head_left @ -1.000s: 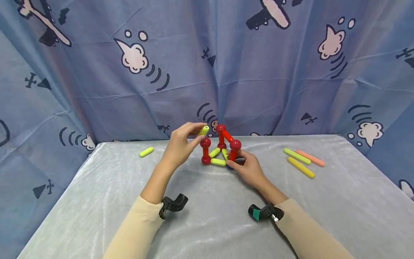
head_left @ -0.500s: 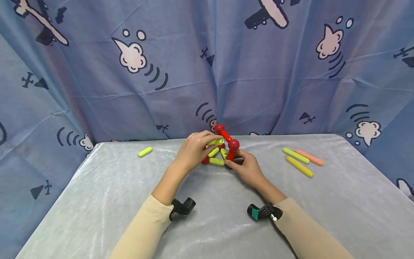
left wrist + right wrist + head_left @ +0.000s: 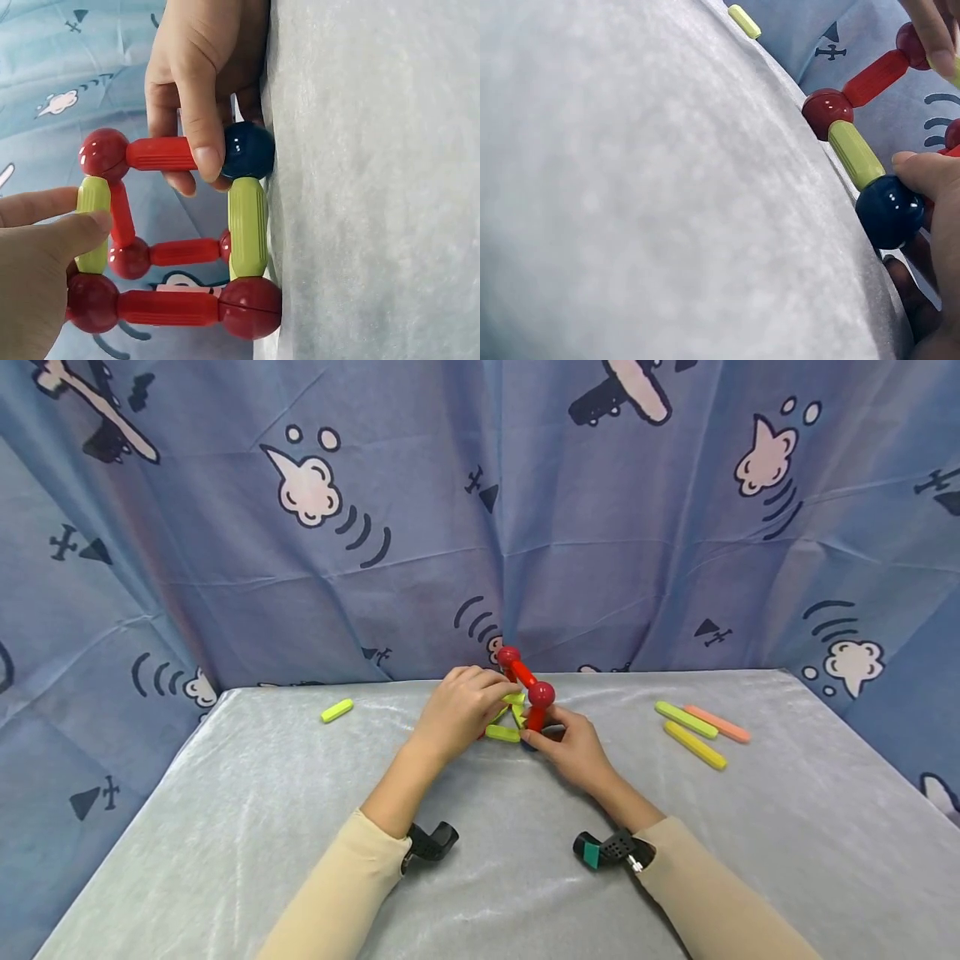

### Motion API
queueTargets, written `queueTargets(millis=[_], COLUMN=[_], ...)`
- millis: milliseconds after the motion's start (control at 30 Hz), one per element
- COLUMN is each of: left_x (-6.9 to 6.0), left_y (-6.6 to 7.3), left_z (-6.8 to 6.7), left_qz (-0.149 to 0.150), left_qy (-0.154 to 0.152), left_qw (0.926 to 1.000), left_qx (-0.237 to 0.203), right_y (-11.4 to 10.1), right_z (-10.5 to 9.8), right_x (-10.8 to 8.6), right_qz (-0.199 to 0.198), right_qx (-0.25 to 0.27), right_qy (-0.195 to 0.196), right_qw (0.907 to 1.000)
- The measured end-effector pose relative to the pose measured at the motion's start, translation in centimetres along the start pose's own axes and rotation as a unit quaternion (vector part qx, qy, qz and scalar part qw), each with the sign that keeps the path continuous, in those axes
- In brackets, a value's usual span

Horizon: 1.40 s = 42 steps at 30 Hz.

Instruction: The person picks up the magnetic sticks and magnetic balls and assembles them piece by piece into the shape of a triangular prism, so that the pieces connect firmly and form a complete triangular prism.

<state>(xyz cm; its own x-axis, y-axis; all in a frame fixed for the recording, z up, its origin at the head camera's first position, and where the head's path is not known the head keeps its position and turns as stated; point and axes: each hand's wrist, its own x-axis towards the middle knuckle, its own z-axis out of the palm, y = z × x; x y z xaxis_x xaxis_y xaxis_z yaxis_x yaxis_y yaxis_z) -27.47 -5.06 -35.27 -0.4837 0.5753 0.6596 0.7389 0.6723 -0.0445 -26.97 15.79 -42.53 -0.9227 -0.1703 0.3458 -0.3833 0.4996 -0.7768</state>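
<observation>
My left hand pinches a yellow-green ribbed rod between thumb and fingers. In the left wrist view this rod bridges two upper red balls, one of them a red ball, and appears to touch both. My right hand pinches an upright red rod just above the dark blue ball at the frame's near right corner. Along the bottom, a yellow-green rod joins the blue ball to a red ball. In the head view the left hand hides most of the frame's left side.
One short yellow-green rod lies at the left of the pale cloth-covered table. Farther right lie longer rods: a yellow-green rod, an orange rod and a yellow rod. A blue patterned curtain hangs behind.
My left hand has moved right and slightly down, bringing its yellow-green rod from above the left post to between the two near upper balls. The right hand keeps its hold.
</observation>
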Motion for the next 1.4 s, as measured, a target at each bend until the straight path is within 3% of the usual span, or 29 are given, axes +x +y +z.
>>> queueTargets(millis=[167,300,367,400,433,467,567,600,633,667,700,767,867,967,1100,1200,1300,1400], left_x=[-0.1,-0.1,-0.2,-0.3,-0.5,-0.8,-1.9,-2.4,-2.8,-3.1,-3.4,-3.7,-3.6,-3.1,-2.5,-2.1,-1.7,-1.5], left_y=[0.0,-0.2,-0.6,-0.9,-1.2,-1.5,-2.8,-3.1,-3.5,-3.7,-3.9,-4.2,-4.0,-3.3,-1.8,-0.6,0.4,0.6], left_z=[0.2,0.1,-0.1,-0.1,-0.1,0.1,1.0,1.4,1.9,2.2,2.6,2.9,2.9,2.6,2.5,2.8,3.2,2.9], left_qz=[-0.01,-0.026,-0.067,-0.101,-0.142,-0.183,-0.288,-0.309,-0.32,-0.322,-0.322,-0.313,-0.276,-0.241,-0.229,-0.215,-0.195,-0.184], left_qy=[0.013,0.005,-0.013,-0.028,-0.049,-0.072,-0.14,-0.159,-0.174,-0.183,-0.189,-0.199,-0.225,-0.266,-0.293,-0.291,-0.295,-0.304], left_qw=[0.9999,0.9992,0.9951,0.9891,0.9783,0.9618,0.8931,0.8728,0.8573,0.8478,0.8444,0.8477,0.8557,0.8466,0.8312,0.8368,0.8469,0.8522], left_qx=[-0.002,-0.028,-0.072,-0.104,-0.143,-0.19,-0.316,-0.343,-0.364,-0.38,-0.384,-0.379,-0.375,-0.393,-0.413,-0.411,-0.397,-0.384], right_y=[-0.1,-0.1,-0.1,-0.2,-0.1,-0.1,-0.1,-0.1,-0.1,-0.1,-0.1,0.0,0.1,0.3,0.4,0.4,0.4,0.4], right_z=[0.0,0.0,0.0,0.0,0.0,0.0,0.1,0.1,0.1,0.1,0.1,0.0,-0.2,-0.4,-0.4,-0.6,-0.9,-1.0], right_x=[-0.1,-0.1,-0.1,-0.1,-0.1,-0.1,-0.1,0.0,0.0,0.0,0.0,0.0,0.2,0.3,0.6,0.5,0.3,0.3], right_qz=[-0.008,-0.022,-0.026,-0.028,-0.029,-0.03,-0.029,-0.027,-0.025,-0.021,-0.018,-0.004,0.035,0.068,0.067,0.062,0.06,0.054], right_qx=[-0.017,-0.024,-0.024,-0.025,-0.023,-0.023,-0.024,-0.025,-0.026,-0.029,-0.034,-0.049,-0.057,-0.048,-0.022,0.002,0.042,0.093], right_qy=[-0.002,-0.001,-0.001,-0.003,-0.006,-0.009,-0.014,-0.013,-0.011,-0.004,0.006,0.043,0.114,0.151,0.106,0.061,0.029,-0.001], right_qw=[0.9998,0.9995,0.9994,0.9993,0.9993,0.9992,0.9992,0.9992,0.9993,0.9994,0.9992,0.9979,0.9913,0.985,0.9919,0.9962,0.9969,0.9942])
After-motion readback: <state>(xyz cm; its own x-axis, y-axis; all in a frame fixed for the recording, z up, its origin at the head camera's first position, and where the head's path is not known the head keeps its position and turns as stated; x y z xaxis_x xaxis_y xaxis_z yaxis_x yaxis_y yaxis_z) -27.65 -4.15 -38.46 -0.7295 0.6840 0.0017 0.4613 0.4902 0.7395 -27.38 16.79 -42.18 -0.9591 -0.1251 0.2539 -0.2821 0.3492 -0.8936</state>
